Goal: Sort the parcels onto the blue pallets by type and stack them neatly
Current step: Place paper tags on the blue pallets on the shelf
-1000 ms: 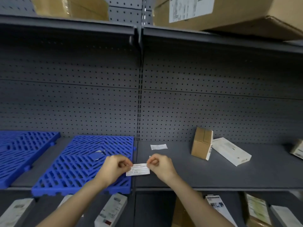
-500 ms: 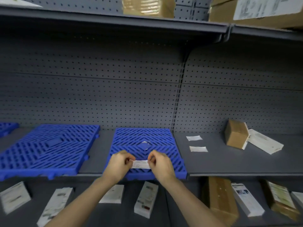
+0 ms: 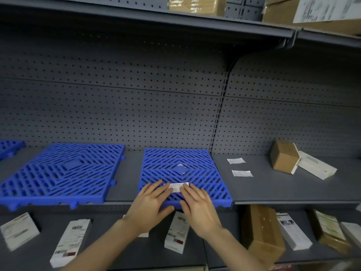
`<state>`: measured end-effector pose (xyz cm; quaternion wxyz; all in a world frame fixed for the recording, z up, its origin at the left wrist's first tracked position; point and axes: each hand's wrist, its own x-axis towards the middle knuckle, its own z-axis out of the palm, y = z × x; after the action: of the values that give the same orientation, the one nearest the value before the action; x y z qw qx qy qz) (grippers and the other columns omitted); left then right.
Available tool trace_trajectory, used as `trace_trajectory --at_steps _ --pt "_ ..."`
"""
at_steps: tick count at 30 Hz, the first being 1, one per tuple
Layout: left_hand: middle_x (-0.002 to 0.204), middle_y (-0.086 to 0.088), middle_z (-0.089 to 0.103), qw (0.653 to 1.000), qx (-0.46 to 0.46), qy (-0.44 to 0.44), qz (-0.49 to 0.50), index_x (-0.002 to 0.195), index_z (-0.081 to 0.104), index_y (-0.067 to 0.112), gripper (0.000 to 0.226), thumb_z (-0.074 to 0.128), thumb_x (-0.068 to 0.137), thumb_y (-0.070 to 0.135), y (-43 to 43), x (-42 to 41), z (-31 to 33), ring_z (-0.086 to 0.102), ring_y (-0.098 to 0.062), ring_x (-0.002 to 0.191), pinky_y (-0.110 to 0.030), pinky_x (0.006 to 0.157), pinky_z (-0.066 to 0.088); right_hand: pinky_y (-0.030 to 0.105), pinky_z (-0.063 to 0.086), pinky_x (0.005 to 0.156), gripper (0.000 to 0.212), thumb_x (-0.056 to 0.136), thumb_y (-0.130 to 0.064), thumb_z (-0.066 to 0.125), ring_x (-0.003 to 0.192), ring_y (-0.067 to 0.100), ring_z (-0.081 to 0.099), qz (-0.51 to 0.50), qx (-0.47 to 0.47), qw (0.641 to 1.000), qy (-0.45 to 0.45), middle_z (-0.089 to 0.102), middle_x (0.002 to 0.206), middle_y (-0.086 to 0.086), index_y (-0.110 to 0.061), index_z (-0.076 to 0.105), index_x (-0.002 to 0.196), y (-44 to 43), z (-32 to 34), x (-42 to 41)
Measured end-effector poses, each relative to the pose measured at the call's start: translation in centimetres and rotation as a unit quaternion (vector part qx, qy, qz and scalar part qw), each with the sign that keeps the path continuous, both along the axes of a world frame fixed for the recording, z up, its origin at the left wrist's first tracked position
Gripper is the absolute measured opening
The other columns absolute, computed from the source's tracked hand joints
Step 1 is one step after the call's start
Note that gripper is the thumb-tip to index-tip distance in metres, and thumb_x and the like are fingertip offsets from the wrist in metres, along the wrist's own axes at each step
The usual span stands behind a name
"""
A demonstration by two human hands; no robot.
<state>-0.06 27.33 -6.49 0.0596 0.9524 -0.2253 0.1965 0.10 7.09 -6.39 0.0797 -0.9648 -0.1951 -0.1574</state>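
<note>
The left hand (image 3: 150,204) and right hand (image 3: 199,208) lie flat with fingers extended, gripping nothing, and press the two ends of a small white printed paper label (image 3: 176,187) onto a blue slatted plastic pallet (image 3: 205,173) at the front edge of the grey metal shelf (image 3: 263,188). A brown cardboard parcel (image 3: 284,159) and a flat white parcel (image 3: 316,167) lie side by side toward the shelf's right rear, well apart from the pallet.

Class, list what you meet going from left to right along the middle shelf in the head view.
blue pallet edge → wide blue pallet → square blue pallet → pair of white slips → brown box → white parcel
</note>
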Motion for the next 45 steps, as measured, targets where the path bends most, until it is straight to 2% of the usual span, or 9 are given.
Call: trace_trajectory --at_steps 3,6,10,14,22,32,39,41,45 --pt "0.14 0.007 0.052 1.0 -0.009 0.016 0.002 0.134 0.054 0.024 0.07 0.017 0.093 0.068 0.0 -0.2 -0.2 0.042 -0.016 0.135 -0.035 0.114 0.018 0.036 0.001 0.12 0.089 0.084 -0.066 -0.013 0.146 0.008 0.013 0.032 0.025 0.998 0.041 0.023 0.156 -0.009 -0.02 0.027 0.149 -0.3 0.2 -0.1" --pt "0.141 0.007 0.051 0.998 -0.065 -0.007 -0.005 0.136 0.052 0.023 0.064 0.027 0.093 0.065 -0.6 0.2 0.5 0.04 -0.016 0.136 -0.035 0.112 0.019 0.028 -0.008 0.119 0.086 0.082 -0.067 -0.012 0.145 0.003 0.006 0.035 0.058 0.997 0.019 0.017 0.157 -0.012 -0.025 0.021 0.15 -1.3 1.1 -0.1" --pt "0.124 0.011 0.058 0.991 -0.126 -0.043 -0.016 0.124 0.056 0.026 0.045 0.04 0.091 0.052 -3.5 1.7 2.6 0.049 -0.012 0.121 -0.027 0.104 0.03 0.031 0.02 0.117 0.06 0.093 -0.054 0.021 0.136 0.012 0.036 -0.024 0.138 0.99 -0.031 0.043 0.145 -0.008 -0.024 0.046 0.138 -4.8 2.0 0.8" --pt "0.11 0.007 0.063 0.99 -0.134 -0.002 -0.049 0.115 0.061 0.024 0.05 0.03 0.089 0.053 -9.5 4.2 4.4 0.056 -0.015 0.105 -0.029 0.091 0.042 0.036 0.04 0.097 0.034 0.089 -0.028 0.05 0.112 0.026 0.054 -0.112 0.178 0.977 -0.037 0.062 0.119 0.002 -0.017 0.06 0.12 -11.8 3.0 3.3" --pt "0.117 0.0 0.058 0.983 -0.132 0.12 -0.049 0.122 0.056 0.021 0.033 0.056 0.091 0.034 -22.6 11.3 4.7 0.054 -0.018 0.11 -0.03 0.09 0.045 0.032 0.041 0.1 0.037 0.093 -0.029 0.054 0.12 0.022 0.047 -0.169 0.127 0.975 0.067 0.054 0.127 0.002 -0.021 0.053 0.128 -23.8 4.3 9.0" --pt "0.119 -0.004 0.058 0.987 -0.054 0.146 0.032 0.118 0.055 0.02 0.027 0.051 0.092 0.025 -29.1 17.2 2.2 0.05 -0.025 0.112 -0.038 0.094 0.043 0.032 0.039 0.1 0.039 0.098 -0.035 0.041 0.121 0.021 0.041 -0.106 0.056 0.99 0.073 0.048 0.133 0.002 -0.022 0.047 0.135 -26.9 2.4 15.0" --pt "0.1 0.006 0.046 0.975 -0.144 0.169 0.009 0.098 0.06 0.021 0.024 0.071 0.077 0.015 -28.3 17.2 2.0 0.054 -0.014 0.087 -0.03 0.08 0.047 0.024 0.042 0.084 0.006 0.088 -0.024 0.062 0.1 0.014 0.05 -0.085 0.159 0.982 0.06 0.059 0.101 -0.006 -0.024 0.061 0.093 -26.0 1.6 16.1" --pt "0.098 0.006 0.039 0.973 -0.164 0.164 0.007 0.096 0.061 0.017 0.028 0.073 0.072 0.009 -27.6 16.6 2.3 0.05 -0.014 0.083 -0.031 0.08 0.047 0.023 0.046 0.076 0.007 0.086 -0.018 0.064 0.087 0.011 0.055 -0.08 0.221 0.969 0.077 0.062 0.088 -0.007 -0.023 0.059 0.084 -25.1 1.8 16.2" --pt "0.096 0.004 0.046 0.968 -0.217 0.126 0.01 0.086 0.067 0.014 0.025 0.071 0.067 -0.002 -24.5 15.4 3.2 0.053 -0.011 0.084 -0.013 0.078 0.037 0.017 0.044 0.062 0.014 0.083 -0.009 0.066 0.066 0.007 0.057 -0.074 0.36 0.926 0.09 0.057 0.067 -0.013 -0.02 0.058 0.077 -22.2 3.5 16.1"
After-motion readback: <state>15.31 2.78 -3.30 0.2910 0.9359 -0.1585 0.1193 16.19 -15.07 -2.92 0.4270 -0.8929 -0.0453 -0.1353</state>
